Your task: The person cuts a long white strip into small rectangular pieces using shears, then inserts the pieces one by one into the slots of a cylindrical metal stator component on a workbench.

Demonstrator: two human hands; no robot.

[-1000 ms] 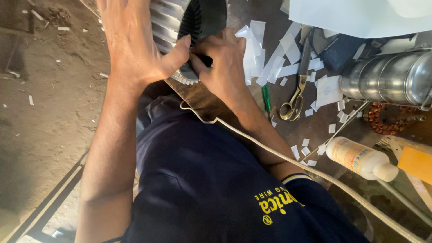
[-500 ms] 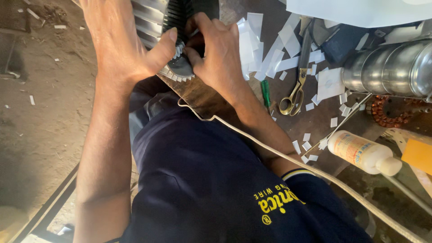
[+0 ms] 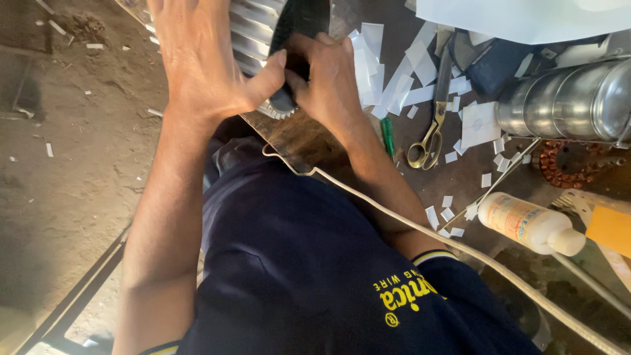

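A person in a dark navy shirt leans over a dark bench (image 3: 342,141), seen from above. Both bare hands meet on a ribbed silver metal housing (image 3: 253,29) at the bench's edge, at the top of the view.

The left hand (image 3: 197,62) lies spread flat over the housing's fins, fingers apart, with the thumb angled in towards the other hand. The right hand (image 3: 328,82) is curled shut around a black tool (image 3: 289,39), whose rounded lower end sits just between the two thumbs, against a toothed silver rim of the housing.

Well to the right of the right hand lies a large shiny steel cylinder (image 3: 565,98) on its side. A thick pale cord (image 3: 447,240) runs from below the hands diagonally away to the lower right. Below the cylinder lies a cream plastic bottle (image 3: 526,223) with a pale printed label and a white cap, on its side. Beside it, at the right edge, is a yellow-orange package (image 3: 611,230).

Just right of the right hand, white paper strips (image 3: 394,72) are scattered over the bench. Among them lie scissors (image 3: 430,128) with brass-coloured handles, and a small green-handled tool (image 3: 388,135) close beside the right wrist.
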